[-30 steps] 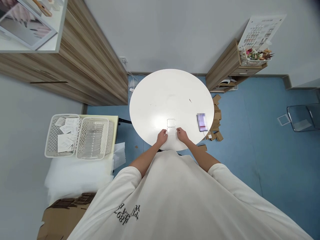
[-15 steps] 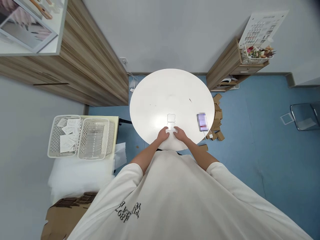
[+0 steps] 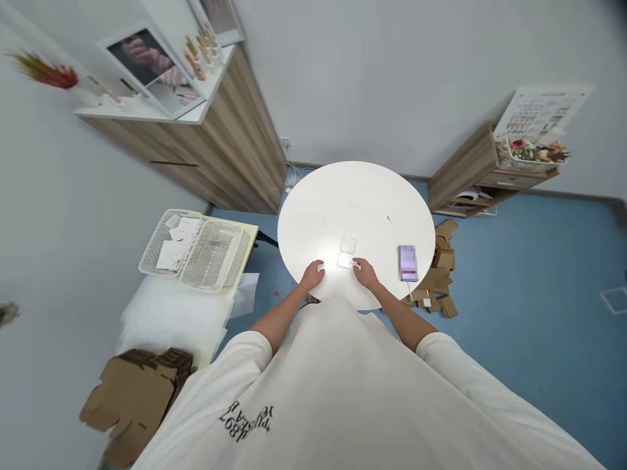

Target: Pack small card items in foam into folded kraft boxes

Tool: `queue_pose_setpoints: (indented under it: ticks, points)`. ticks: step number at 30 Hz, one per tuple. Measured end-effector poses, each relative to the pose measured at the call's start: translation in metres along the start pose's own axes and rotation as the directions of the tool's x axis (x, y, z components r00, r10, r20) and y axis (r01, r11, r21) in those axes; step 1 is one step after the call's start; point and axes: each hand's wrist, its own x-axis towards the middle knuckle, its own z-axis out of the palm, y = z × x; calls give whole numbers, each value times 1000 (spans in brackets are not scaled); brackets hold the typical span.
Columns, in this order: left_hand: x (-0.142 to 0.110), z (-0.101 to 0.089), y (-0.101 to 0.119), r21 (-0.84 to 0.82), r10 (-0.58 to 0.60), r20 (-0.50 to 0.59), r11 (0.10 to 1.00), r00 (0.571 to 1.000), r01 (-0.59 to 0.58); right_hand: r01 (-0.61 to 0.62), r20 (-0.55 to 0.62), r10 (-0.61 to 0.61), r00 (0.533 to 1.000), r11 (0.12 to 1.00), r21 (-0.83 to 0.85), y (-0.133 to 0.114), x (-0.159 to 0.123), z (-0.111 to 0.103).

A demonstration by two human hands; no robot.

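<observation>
A small clear plastic case point(image 3: 345, 260) lies unfolded on the white round table point(image 3: 353, 189), its two square halves joined at a hinge. My right hand point(image 3: 365, 273) is at the right edge of the nearer half, with thumb and forefinger closed on that edge. To the left of the case, my left hand point(image 3: 312, 275) hovers just over the tabletop. Its thumb and forefinger are apart with nothing between them, and a gap separates it from the case.
A phone point(image 3: 407, 263) with a cable lies at the table's right. Left, a side table carries white baskets point(image 3: 213, 287) of clear cases and paper slips, beside translucent sheets point(image 3: 166, 313). Cardboard boxes point(image 3: 443, 261) lie on the floor right; a wooden cabinet point(image 3: 235, 143) stands left.
The view has swung and tilted. Both hands were together at the case's near half; my left hand has since moved off to the left, while my right has shifted to the right edge.
</observation>
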Motion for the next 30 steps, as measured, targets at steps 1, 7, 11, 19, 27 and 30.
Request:
queue_pose_setpoints:
  ticks: [1,7,11,19,27,30]
  points:
    - [-4,-4,-1,-18,-5,-28,1000,1000,4,30,11,-30,999,1000,2,-8,5,3]
    - [-24,-34,-15,-87,-51,-177,996,983,36,227,126,-226,966,974,5,-64,26,34]
    - [-34,-60,-30,-130,-77,-281,991,957,41,319,200,-310,930,948,-14,-104,32,61]
    - [-58,-124,-70,-209,-99,-390,978,915,17,446,326,-406,854,893,-57,-182,39,134]
    - [-70,-227,-151,-202,-24,-484,976,875,-84,535,358,-474,804,840,-90,-273,42,239]
    - [-70,-271,-184,-226,-33,-497,970,867,-93,546,376,-483,791,834,-77,-308,42,278]
